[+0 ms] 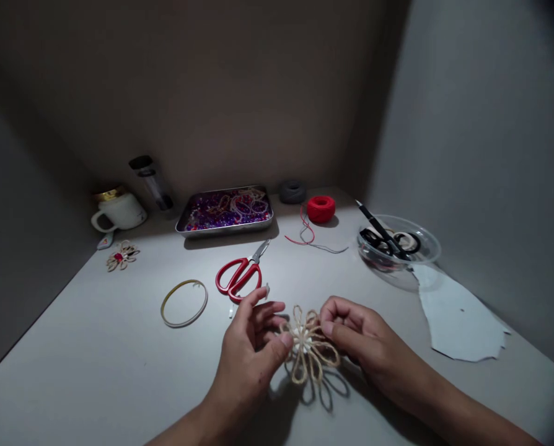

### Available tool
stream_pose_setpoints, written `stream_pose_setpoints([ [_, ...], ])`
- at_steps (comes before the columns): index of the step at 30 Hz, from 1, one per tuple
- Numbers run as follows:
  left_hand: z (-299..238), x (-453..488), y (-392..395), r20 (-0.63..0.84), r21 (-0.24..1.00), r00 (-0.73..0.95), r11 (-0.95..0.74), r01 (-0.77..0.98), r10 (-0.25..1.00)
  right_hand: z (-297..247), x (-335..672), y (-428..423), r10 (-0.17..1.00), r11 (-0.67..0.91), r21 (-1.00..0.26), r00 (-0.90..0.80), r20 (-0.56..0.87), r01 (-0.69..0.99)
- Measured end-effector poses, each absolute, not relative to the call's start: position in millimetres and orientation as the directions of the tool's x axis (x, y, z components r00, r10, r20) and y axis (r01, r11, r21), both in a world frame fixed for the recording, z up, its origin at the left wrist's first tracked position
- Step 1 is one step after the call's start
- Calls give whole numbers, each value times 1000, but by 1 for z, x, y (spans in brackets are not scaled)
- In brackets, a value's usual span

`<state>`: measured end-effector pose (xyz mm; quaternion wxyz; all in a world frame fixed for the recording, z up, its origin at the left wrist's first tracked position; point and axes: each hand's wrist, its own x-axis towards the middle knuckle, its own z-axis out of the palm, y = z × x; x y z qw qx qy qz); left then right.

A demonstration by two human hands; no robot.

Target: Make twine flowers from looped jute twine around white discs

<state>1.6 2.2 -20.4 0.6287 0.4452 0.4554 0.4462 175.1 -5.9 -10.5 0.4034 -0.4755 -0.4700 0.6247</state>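
The left hand point(251, 353) pinches the centre of the twine flower point(303, 339) between thumb and forefinger; the right hand point(358, 337) has its fingertips closed on a petal at the flower's 3 o'clock side; the flower hangs just above the table point(95, 365), near the front edge, throwing a shadow below it. The work likely goes best with the centre held firm and the petal loops handled lightly (loose twine would probably flatten or slip under a hard squeeze), and with the piece kept low and level.

Around it, taken from the flower: a torn white sheet point(453, 316) at 3 o'clock; a bead tray point(225, 230) at 11, well apart; a clear bowl point(426, 238) with a pen and rings at 2; red scissors point(237, 279) at 10, nearest the left fingers, their handles the likeliest snag for a stray loop; a thin hoop point(164, 302) at 9; a red spool point(321, 209) at 12, its thread trailing forward; a smaller finished flower point(123, 255) far off at 10.
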Motion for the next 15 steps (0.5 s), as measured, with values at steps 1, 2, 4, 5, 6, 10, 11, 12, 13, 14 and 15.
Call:
stream_pose_setpoints([
  [1,-19,3,2,-197,954,222,239,-182,955,-11,174,-7,946,-271,-954,-220,-239,-127],
  [2,-18,4,1,-214,944,248,266,-198,945,-13,172,-8,940,-303,-933,-221,-259,-192],
  [4,-17,5,1,-232,937,263,288,-198,936,-16,171,-12,928,-348,-887,-243,-281,-302],
  [5,-17,6,0,-235,940,255,286,-184,938,-17,170,-13,922,-364,-864,-263,-283,-348],
  [6,-18,7,0,-235,944,248,281,-172,940,-18,170,-15,915,-380,-842,-288,-281,-383],
  [10,-22,8,1,-226,956,260,265,-126,939,-21,166,-16,906,-394,-855,-297,-301,-338],
  [11,-23,8,1,-225,958,269,263,-117,937,-21,165,-15,910,-387,-873,-273,-311,-297],
  [12,-22,7,1,-216,962,272,253,-107,938,-22,163,-15,916,-379,-887,-246,-318,-264],
  [13,-21,7,0,-198,969,260,228,-91,945,-22,162,-14,923,-368,-897,-214,-320,-245],
  [14,-19,6,-1,-171,979,224,191,-69,959,-22,162,-13,930,-357,-903,-180,-320,-240],
  [15,-17,6,-2,-135,989,163,143,-41,977,-22,161,-13,937,-346,-906,-141,-320,-243],
])
